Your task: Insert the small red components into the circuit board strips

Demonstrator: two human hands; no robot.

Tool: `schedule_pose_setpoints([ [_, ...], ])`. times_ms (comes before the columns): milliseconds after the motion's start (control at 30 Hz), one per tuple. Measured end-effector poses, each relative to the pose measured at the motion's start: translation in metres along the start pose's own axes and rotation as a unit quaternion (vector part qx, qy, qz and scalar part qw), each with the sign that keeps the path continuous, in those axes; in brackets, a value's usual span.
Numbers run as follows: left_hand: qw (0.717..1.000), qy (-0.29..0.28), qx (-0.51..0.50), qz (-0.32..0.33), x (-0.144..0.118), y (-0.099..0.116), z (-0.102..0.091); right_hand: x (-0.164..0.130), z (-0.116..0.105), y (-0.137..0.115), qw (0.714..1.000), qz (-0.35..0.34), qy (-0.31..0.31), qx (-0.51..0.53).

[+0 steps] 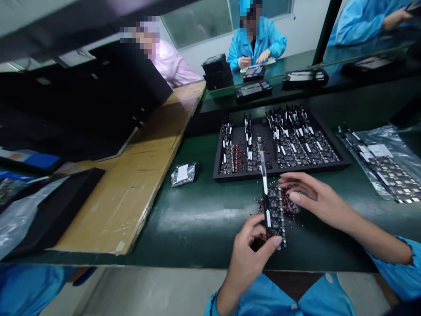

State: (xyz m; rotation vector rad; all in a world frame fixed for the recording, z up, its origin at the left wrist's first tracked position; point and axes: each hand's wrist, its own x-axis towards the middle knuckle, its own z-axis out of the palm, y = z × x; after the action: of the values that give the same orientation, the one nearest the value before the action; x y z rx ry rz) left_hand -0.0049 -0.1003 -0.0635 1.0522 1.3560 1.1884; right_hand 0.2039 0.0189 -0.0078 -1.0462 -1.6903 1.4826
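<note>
My left hand [246, 252] is closed on the lower end of a strip-shaped circuit board panel [275, 210], with its thumb on the near corner. The panel is dark, with small components and a black and white edge strip, and it is tilted over the table. At its upper right is my right hand [317, 199], fingers stretched out and thumb apart. Whether its fingertips touch the panel I cannot tell. Behind and beneath lies a pile of small red-and-black parts [289, 205], partly hidden by the panel and fingers.
Beyond my hands, a black foam tray [283, 172] holds rows of similar boards. More panels [394, 173] lie on a plastic bag at the right. A small silvery bag [184, 173] sits left, beside a raised wooden board [148, 166]. Co-workers sit across the bench [204, 210].
</note>
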Motion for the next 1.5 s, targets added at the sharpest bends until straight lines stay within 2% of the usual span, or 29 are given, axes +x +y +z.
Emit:
schedule_pose_setpoints([
  [100,0.999,-0.033,0.031,0.015,0.001,0.0,0.0,0.001,0.002,0.004,0.994,0.03,-0.083,0.071],
  [167,0.998,-0.05,0.036,0.018,0.001,0.0,0.0,0.001,0.003,0.006,0.99,0.064,-0.102,0.077],
  [233,0.997,-0.065,0.022,0.019,0.002,-0.001,0.001,-0.001,0.001,0.006,0.989,0.077,-0.097,0.074],
  [333,0.996,-0.079,-0.023,0.016,0.004,-0.001,0.002,-0.002,-0.008,-0.003,0.994,0.055,-0.07,0.056],
  [433,0.994,-0.091,-0.058,0.022,0.006,-0.003,0.002,0.009,-0.023,-0.029,1.0,0.002,0.012,0.016],
  [500,0.993,-0.102,-0.059,0.025,0.007,-0.005,0.003,0.03,-0.032,-0.054,0.997,-0.054,0.052,0.001],
  [600,0.993,-0.1,-0.053,0.023,0.011,-0.008,0.005,0.084,-0.04,-0.089,0.988,-0.14,0.066,0.025],
  [700,0.993,-0.097,-0.059,0.018,0.014,-0.012,0.006,0.15,-0.038,-0.105,0.984,-0.161,0.071,0.039],
  [800,0.992,-0.107,-0.068,0.013,0.018,-0.017,0.005,0.201,-0.029,-0.095,0.99,-0.13,0.058,0.013],
  [900,0.991,-0.111,-0.078,0.014,0.021,-0.024,0.006,0.22,-0.018,-0.067,0.997,-0.068,-0.002,-0.047],
  [1000,0.992,-0.097,-0.085,0.015,0.021,-0.031,0.009,0.217,-0.013,-0.039,0.991,-0.021,-0.062,-0.114],
  [1100,0.994,-0.068,-0.088,0.019,0.019,-0.036,0.012,0.213,-0.014,-0.022,0.98,-0.004,-0.083,-0.179],
  [1233,0.993,-0.084,-0.084,0.025,0.021,-0.042,0.011,0.219,-0.017,-0.016,0.958,-0.018,-0.081,-0.274],
  [1367,0.99,-0.112,-0.075,0.032,0.025,-0.047,0.005,0.224,-0.017,-0.015,0.924,-0.048,-0.074,-0.372],
  [1500,0.988,-0.129,-0.076,0.032,0.027,-0.05,0.0,0.219,-0.027,-0.017,0.895,-0.065,-0.025,-0.441],
])
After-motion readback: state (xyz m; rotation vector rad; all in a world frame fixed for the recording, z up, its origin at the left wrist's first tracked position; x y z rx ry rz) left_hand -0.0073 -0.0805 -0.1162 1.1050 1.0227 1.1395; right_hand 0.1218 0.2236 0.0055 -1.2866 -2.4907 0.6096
